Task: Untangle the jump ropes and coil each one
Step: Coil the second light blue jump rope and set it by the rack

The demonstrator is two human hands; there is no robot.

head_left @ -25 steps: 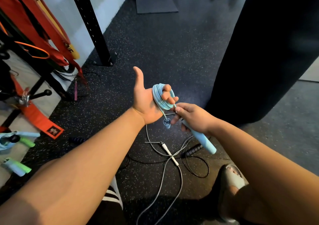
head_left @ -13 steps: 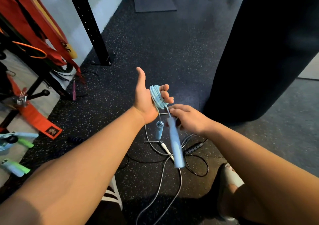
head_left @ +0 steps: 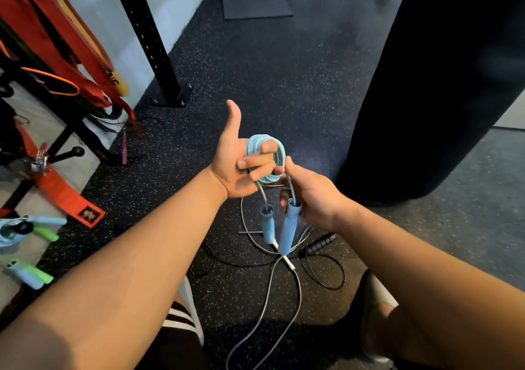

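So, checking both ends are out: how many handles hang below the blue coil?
2. The free handle dangles below the left hand, which holds the blue coil; the gripped handle hangs beside it, its top in the right hand.

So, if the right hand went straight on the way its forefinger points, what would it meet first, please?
Most likely the light blue coil round the left hand; the forefinger of the right hand looks nearly against it.

Lettering on orange strap [head_left: 65,196] patch, yellow band [head_left: 115,78]: blurred, unreadable.
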